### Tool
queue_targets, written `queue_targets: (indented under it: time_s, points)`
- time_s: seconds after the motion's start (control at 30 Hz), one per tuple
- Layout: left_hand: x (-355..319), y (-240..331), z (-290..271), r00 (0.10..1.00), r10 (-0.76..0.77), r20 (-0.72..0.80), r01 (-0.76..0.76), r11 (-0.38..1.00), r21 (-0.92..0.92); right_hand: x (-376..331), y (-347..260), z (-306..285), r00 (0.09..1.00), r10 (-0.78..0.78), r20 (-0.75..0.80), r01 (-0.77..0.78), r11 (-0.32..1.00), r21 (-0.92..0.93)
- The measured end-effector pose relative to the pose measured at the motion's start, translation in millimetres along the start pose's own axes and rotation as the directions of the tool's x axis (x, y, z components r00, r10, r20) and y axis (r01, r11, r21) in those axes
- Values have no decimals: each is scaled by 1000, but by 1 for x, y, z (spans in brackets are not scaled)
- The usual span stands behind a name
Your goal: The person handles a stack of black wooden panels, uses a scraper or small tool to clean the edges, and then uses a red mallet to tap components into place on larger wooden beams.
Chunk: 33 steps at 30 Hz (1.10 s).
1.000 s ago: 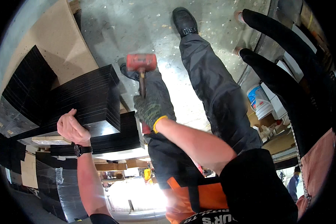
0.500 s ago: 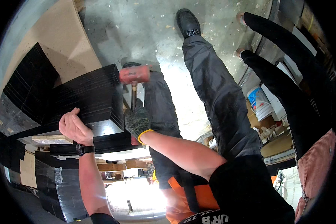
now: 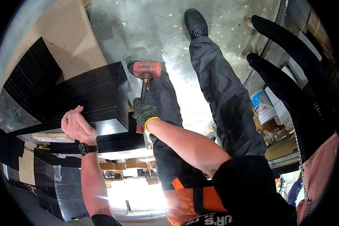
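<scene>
Centre frame: my gloved right hand (image 3: 145, 109) clenches red mallet (image 3: 147, 70); bare left hand (image 3: 77, 126) presses, steadying black panel stack (image 3: 90, 98).

You stand on a grey concrete floor (image 3: 162, 26), scuffed and speckled with small bits of debris. Stacks of black sheets (image 3: 98, 94) rest on wooden battens (image 3: 51, 137) at its left side, beside a large bare tan board (image 3: 60, 34). White plastic buckets (image 3: 263, 107) stand at the floor's right edge.
</scene>
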<state>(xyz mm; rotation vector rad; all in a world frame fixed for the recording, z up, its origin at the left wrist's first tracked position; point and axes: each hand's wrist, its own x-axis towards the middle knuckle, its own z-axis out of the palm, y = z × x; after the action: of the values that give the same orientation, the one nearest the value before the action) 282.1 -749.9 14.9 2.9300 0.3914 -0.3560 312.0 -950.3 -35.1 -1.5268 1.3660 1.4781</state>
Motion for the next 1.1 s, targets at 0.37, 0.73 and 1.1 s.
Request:
queue_targets:
  time_s: [0.37, 0.73, 1.1]
  points:
    - [-7, -7, 4, 999, -29, -26, 27, 999, -46, 43, 1, -49, 703, -707, 79, 565, 488, -666]
    - [3, 3, 2, 999, 18, -44, -17, 1000, 20, -10, -188, -80, 439, -494, 751, 680, -364, -637]
    - [-8, -4, 6, 997, -78, -17, 77, 996, -34, 3, -182, -63, 645, -353, 678, 629, -259, -733]
